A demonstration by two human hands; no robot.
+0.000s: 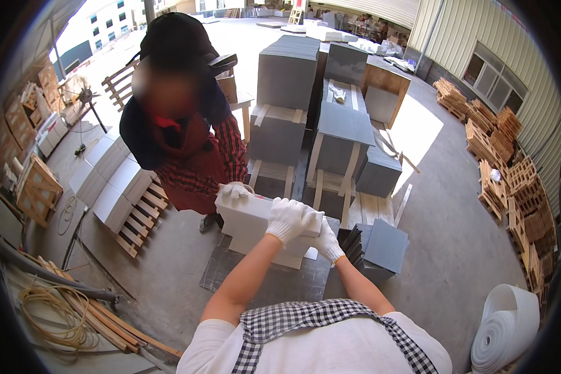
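Tall stacks of grey slabs (287, 81) fill the floor beyond the person's hands. To the left of them a co-worker (190, 149) in a dark cap and red checked sleeves leans in, facing the person. Further left, large white blocks (115, 177) sit on a wooden pallet (134, 234). At lower right stands a roll of white foam (505, 330).

The long white block (246, 215) lies between the two people, over a pale layer (265, 250). Its long axis runs crosswise, left to right, the right end slightly nearer the person; that end points toward the smaller grey stack (385, 246). The co-worker's gloved hand (235, 190) rests on its left end.

The person's gloved left grip (285, 219) is clamped over its top edge, right of the middle. The right grip (328, 242) touches the right end; how far its fingers close, I cannot tell.
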